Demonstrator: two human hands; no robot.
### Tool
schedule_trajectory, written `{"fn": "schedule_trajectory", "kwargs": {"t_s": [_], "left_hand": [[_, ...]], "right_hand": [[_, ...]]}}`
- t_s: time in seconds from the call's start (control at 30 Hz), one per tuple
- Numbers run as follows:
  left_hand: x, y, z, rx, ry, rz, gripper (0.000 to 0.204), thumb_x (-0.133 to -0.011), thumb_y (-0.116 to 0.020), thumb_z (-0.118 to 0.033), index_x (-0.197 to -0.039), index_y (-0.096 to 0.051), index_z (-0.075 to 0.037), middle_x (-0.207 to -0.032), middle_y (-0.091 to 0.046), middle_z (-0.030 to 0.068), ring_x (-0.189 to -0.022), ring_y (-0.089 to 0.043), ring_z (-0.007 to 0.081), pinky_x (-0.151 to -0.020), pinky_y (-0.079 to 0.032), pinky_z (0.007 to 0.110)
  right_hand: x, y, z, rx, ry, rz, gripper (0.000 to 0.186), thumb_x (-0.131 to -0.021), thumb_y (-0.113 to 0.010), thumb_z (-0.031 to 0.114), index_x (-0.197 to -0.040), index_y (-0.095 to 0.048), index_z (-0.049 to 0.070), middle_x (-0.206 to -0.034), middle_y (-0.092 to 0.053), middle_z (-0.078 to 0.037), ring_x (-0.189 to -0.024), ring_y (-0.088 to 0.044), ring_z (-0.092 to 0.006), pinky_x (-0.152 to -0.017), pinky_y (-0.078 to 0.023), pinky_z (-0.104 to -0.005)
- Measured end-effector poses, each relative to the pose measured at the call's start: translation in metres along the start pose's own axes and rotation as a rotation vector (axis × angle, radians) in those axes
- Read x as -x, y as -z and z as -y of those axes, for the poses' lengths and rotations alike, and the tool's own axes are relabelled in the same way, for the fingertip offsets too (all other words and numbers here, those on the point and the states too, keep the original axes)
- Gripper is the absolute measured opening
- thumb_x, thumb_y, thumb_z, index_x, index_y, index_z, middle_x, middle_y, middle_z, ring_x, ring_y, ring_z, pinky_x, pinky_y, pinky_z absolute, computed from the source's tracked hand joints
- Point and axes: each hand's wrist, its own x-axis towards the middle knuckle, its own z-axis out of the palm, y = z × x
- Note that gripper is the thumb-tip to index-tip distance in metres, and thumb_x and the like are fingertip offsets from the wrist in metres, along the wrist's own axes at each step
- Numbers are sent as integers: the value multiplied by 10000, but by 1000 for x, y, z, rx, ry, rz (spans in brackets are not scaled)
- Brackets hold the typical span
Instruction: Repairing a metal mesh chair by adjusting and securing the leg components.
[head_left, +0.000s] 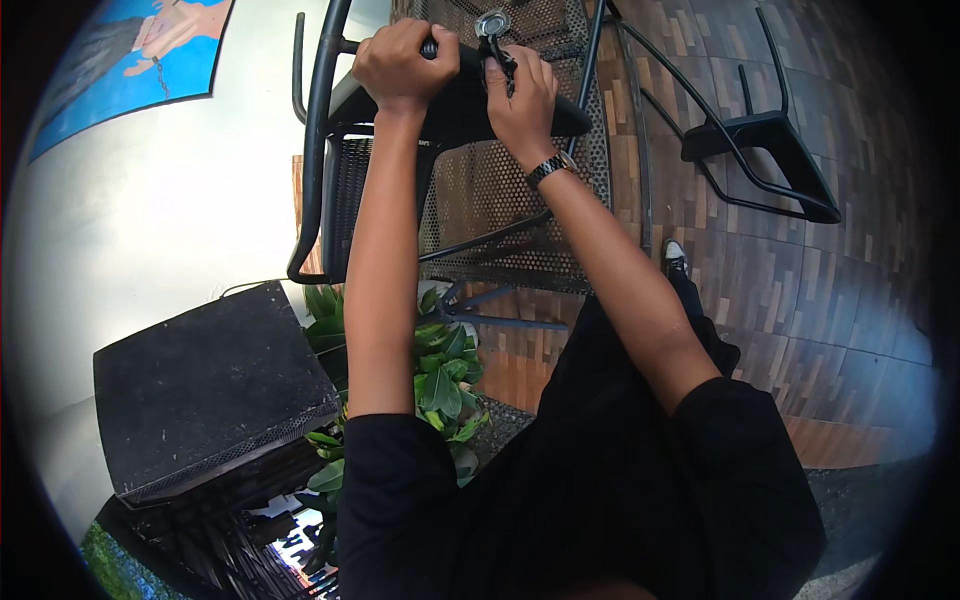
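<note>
Place looking like café-style seating area, perhaps terrace: black tubular chair (319,130) showing beside perforated metal table (490,200), second chair (712,141) sitting apart on wood-patterned floor tiles (850,275); blue-ground painting (195,65) hanging on white wall (200,210); broad-leaved plant (440,390) growing; daylight brightening floor and wall.

The table (485,195) has a perforated metal top; a black tubular chair (460,115) overlaps it, though whether it rests there is unclear. The floor (870,215), in brown wood-patterned tiles, carries a second black chair (738,137) and a shoe (676,257).
</note>
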Motion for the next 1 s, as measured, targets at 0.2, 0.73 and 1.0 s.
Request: {"fn": "schedule_trajectory", "kwargs": {"t_s": [0.2,0.73,1.0], "left_hand": [[-3,-5,0,-1,-1,-6,199,-760,-659,-243,-600,-662,-126,-595,-633,35,-565,-638,242,-573,-510,369],[14,-9,-1,-83,140,47,193,-826,-665,-242,-747,-767,-99,-752,-730,21,-780,-670,243,-795,-487,406],[68,8,-66,125,379,-21,373,-885,-642,-258,-1230,-680,-120,-1548,-382,167,-1491,-245,448,-1216,-134,653]], "right_hand": [[12,5,-36,119,-91,19,356,-1019,-560,327,-1156,-618,5,-1162,-632,-132,-1102,-556,-356,-1005,-392,-472],[59,43,-135,60,-729,142,632,-1069,-403,475,-1351,-492,-83,-1363,-545,-294,-1291,-495,-447,-1103,-369,-480],[113,70,-157,-2,-1094,399,789,-1049,-420,548,-1497,-379,-100,-1526,-435,-297,-1434,-404,-409,-1177,-321,-432]]}}
